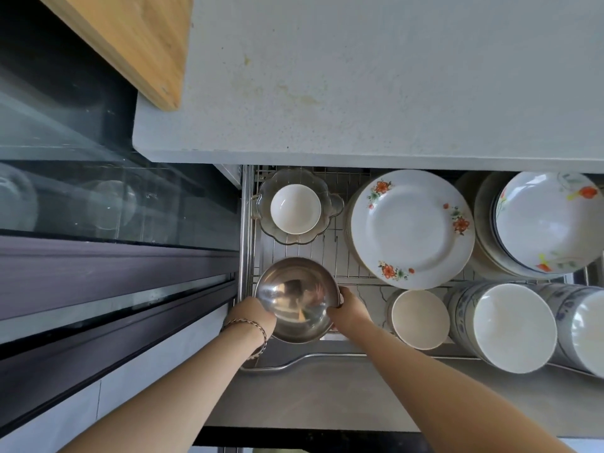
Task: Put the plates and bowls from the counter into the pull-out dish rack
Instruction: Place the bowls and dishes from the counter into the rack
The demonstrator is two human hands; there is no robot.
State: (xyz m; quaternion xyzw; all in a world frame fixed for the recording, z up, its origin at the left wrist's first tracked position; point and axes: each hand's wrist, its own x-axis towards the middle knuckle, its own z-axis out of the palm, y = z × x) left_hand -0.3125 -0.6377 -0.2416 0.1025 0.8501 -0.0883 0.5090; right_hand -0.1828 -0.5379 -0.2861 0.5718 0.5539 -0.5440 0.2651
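Head view: my left hand (256, 317) and right hand (348, 310) grip opposite rims of the steel bowl (295, 299), fingers curled around its edge, holding it upright over the front-left corner of the pull-out dish rack (327, 253). A corded bracelet (251, 325) circles my left wrist. Behind it a white bowl (295, 209) sits inside a glass dish (336, 204); the floral plate stack (411, 228) lies right. The grey counter (359, 76) is above, with a wooden board (130, 37) at its left.

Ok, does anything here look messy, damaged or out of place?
Only the grey counter: yellowish stains smear its middle. Nothing looks broken or spilled in the dish rack, and both hands hold the steel bowl level.
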